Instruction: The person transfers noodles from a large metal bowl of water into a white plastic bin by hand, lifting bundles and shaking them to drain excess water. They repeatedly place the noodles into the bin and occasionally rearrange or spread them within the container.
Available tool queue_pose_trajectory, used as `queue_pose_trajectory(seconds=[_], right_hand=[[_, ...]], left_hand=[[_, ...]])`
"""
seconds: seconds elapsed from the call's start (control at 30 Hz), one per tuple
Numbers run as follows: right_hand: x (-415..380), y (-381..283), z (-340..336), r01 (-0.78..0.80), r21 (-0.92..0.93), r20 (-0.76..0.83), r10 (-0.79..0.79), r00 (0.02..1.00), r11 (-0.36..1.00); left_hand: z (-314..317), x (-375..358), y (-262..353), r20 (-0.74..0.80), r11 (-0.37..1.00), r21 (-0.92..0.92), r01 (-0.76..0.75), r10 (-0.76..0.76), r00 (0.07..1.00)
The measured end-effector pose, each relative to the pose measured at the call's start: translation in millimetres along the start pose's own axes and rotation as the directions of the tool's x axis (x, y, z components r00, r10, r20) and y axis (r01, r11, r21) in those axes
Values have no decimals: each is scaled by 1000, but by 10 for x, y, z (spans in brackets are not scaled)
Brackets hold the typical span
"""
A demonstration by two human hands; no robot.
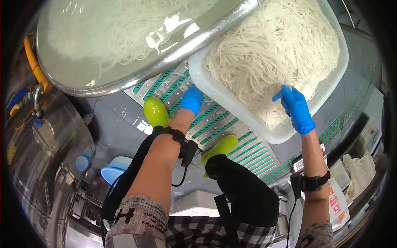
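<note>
A white plastic tub heaped with pale noodles takes up the upper right. My right hand, in a blue glove, is over the near right part of the noodles, thumb and fingers apart. At the tub's left corner is my left hand, also blue-gloved, its fingers mostly hidden by the tub's edge. To the left of the tub stands a large metal-rimmed vat of cloudy water with more noodles lying in it.
Below is a metal drain grate with green strips, where my green boots stand. A light blue basin is at lower left, near a metal tap. A keypad scale and a printed white bag are at right.
</note>
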State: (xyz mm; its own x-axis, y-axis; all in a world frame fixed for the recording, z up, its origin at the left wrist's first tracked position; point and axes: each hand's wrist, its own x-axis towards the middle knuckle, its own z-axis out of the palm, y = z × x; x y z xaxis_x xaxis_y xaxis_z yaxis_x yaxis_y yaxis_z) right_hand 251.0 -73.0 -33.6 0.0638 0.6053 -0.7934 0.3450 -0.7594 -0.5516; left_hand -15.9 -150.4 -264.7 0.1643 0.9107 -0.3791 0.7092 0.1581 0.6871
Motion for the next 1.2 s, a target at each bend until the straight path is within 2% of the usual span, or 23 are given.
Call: queue_pose_trajectory(seconds=[0.13, 0.17, 0.2, 0.23, 0.3, 0.37, 0.43, 0.5, 0.57, 0.6, 0.63, 0.67, 0.7, 0.77, 0.83, 0.87, 0.9, 0.93, 0.97, 1.03, 1.13, 1.17, 1.2], right_hand=[[-126, -54, 43, -45, 30, 18, 44, 999, 999], [-197, -100, 54, -43, 36, 20, 42, 999, 998], [-277, -151, 58, -39, 62, 21, 37, 999, 997], [-363, -205, 52, -32, 86, 22, 30, 999, 996], [-563, -306, 22, 6, 100, 22, -8, 1000, 995], [-774, -432, -42, 24, 119, 20, -26, 999, 993], [-1002, -544, -137, 21, 169, 35, -27, 999, 985], [-1220, -620, -230, 86, 47, 25, -87, 996, 995], [-1443, -638, -290, 293, -54, 17, -292, 956, 955], [-1686, -882, -338, 203, -54, 62, -199, 978, 978], [-1913, -1084, -372, 281, -120, 63, -275, 959, 952], [-2099, -1245, -408, 217, -196, 111, -198, 974, 956], [-2270, -1345, -413, 285, -136, 125, -269, 955, 949], [-2503, -1461, -456, 275, -177, 229, -232, 945, 945], [-2607, -1504, -496, 311, -224, 236, -259, 937, 923], [-2595, -1534, -523, 338, -264, 254, -273, 928, 903], [-2538, -1577, -541, 340, -275, 253, -273, 928, 899], [-2470, -1602, -556, 261, -304, 211, -203, 956, 916], [-2403, -1601, -585, 175, -329, 165, -126, 978, 928], [-2132, -1480, -651, 161, -291, 107, -135, 985, 943], [-1793, -1462, -712, 72, -321, -26, -84, 996, 944], [-1672, -1429, -710, 71, -323, -18, -81, 997, 944], [-1552, -1398, -724, 46, -326, -44, -64, 997, 944]], left_hand=[[-379, 24, 158, 90, 998, 2, 64, -64, 994], [-575, -8, 260, 227, 940, -110, 323, -293, 929], [-794, -41, 398, 379, 803, -182, 567, -475, 794], [-1019, -107, 560, 374, 806, -179, 564, -474, 797], [-1507, -302, 930, 409, 611, -450, 651, -507, 759], [-1989, -432, 1201, 396, 539, -580, 611, -469, 790], [-2527, -454, 1548, 358, 538, -641, 548, -422, 833], [-3081, -377, 1851, 290, 554, -710, 434, -332, 898], [-3555, -205, 2324, 133, 590, -745, 311, -326, 936], [-3767, -173, 2774, -17, 785, -554, 277, -343, 939], [-3808, -147, 2928, -30, 790, -560, 252, -323, 946], [-3822, -122, 3012, 82, 735, -574, 360, -385, 919], [-3801, -99, 3061, 196, 672, -573, 469, -442, 875], [-3333, -171, 3211, 493, 564, -554, 612, -370, 787], [-2982, -239, 3567, 709, 72, -675, 734, -212, 673], [-2860, -199, 3639, 705, 69, -682, 728, -203, 680], [-2769, -138, 3685, 657, -49, -748, 662, -193, 728], [-2718, -80, 3671, 610, -171, -792, 586, -192, 769], [-2703, -31, 3614, 617, -184, -786, 590, -185, 765], [-2729, 151, 3540, 573, -113, -820, 562, -138, 808], [-2762, 288, 3433, 528, -153, -847, 509, -132, 839], [-2839, 351, 3375, 490, -160, -868, 470, -132, 861], [-2882, 409, 3355, 524, -218, -847, 485, -188, 831]])
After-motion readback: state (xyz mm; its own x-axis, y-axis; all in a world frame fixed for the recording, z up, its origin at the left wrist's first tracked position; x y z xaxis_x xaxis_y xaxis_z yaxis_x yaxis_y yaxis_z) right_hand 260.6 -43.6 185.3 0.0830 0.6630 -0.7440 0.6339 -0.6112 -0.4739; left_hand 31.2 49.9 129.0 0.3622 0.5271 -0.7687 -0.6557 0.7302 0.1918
